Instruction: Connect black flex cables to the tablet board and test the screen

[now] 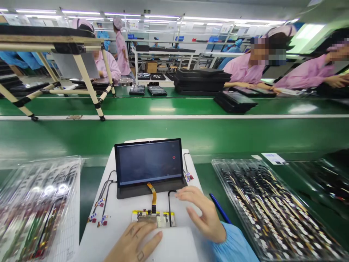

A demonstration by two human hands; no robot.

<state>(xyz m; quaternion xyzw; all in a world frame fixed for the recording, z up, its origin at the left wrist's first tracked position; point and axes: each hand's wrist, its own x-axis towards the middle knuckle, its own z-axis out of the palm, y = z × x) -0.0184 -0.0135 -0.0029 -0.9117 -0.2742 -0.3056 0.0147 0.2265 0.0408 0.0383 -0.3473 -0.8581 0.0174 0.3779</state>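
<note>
A dark tablet screen [148, 163] lies face up in a black frame on a white work mat [109, 233]. An orange flex ribbon [152, 193] runs from its lower edge down to a circuit board with yellow-edged battery strips [152, 219]. My left hand [135, 242] rests at the board's lower edge, its fingers spread and holding nothing visible. My right hand [203, 214] hovers just to the right, fingers curved and apart, close to a thin black cable [169, 207]. Labelled black leads [102, 203] lie on the mat's left side.
Clear plastic trays of flex cables [272, 211] flank the mat, with a blue pen [220, 208] at the right. Beyond lies a green conveyor [163, 134]. Co-workers in pink smocks [245, 71] sit across it, near stacked black tablets [201, 80].
</note>
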